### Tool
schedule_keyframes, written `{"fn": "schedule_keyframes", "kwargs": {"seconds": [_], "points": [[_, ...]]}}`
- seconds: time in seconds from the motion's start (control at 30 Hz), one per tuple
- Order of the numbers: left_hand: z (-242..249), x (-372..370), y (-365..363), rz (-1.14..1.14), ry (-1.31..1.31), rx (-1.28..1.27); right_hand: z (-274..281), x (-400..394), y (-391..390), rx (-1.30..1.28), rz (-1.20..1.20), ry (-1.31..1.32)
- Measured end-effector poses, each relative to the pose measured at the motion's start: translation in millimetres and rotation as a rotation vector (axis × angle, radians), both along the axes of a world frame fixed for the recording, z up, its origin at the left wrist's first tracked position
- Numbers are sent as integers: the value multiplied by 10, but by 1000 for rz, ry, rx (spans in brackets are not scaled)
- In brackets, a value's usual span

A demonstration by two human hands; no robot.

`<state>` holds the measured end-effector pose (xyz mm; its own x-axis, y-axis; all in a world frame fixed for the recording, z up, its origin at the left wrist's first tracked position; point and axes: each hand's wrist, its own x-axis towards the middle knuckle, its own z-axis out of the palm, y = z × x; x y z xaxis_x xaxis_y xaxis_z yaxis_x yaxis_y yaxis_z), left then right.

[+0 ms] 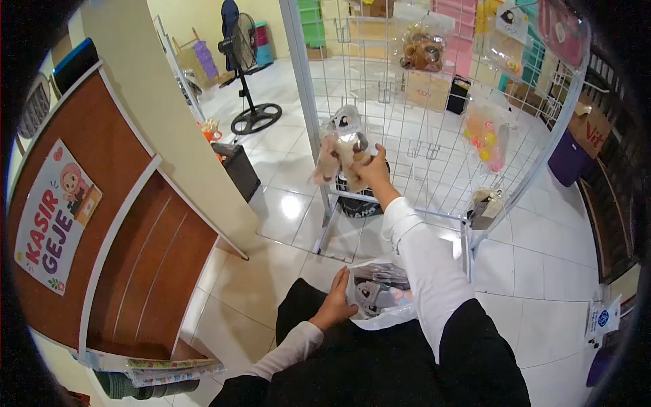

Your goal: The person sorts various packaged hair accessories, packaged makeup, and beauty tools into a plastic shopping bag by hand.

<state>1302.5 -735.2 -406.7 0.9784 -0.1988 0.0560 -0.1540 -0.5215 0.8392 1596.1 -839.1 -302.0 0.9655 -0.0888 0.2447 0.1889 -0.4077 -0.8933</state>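
Note:
My right hand (375, 173) reaches forward to a clear packet of brown and cream plush items (344, 150) at the lower left of a wire grid rack. The thumb lies at the packet's right edge with one finger raised; the other fingers are partly hidden. A dark-and-white label tops the packet. Nearer to me, my left hand (332, 302) grips the left side of an open white plastic bag (391, 319) at my lap. Inside the bag are more clear packets (371, 296) with similar labels and some pink and blue contents.
The white grid rack (420, 150) carries a brown plush packet (424, 49) and a yellow-and-pink packet (486, 139). A brown counter (129, 251) with a sign stands left. Behind are a standing fan (239, 57) and a black box (237, 169). Tiled floor surrounds the rack.

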Motion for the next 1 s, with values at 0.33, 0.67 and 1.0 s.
{"fn": "schedule_keyframes", "kwargs": {"seconds": [0.33,0.67,1.0], "points": [[7,32,24,-13,21,56,192,-408,30,327,453,63],[-134,93,18,125,-54,-13,706,-1273,-355,441,704,146],[-11,111,-51,168,-20,-134,841,-1731,-1116,550,867,151]]}}
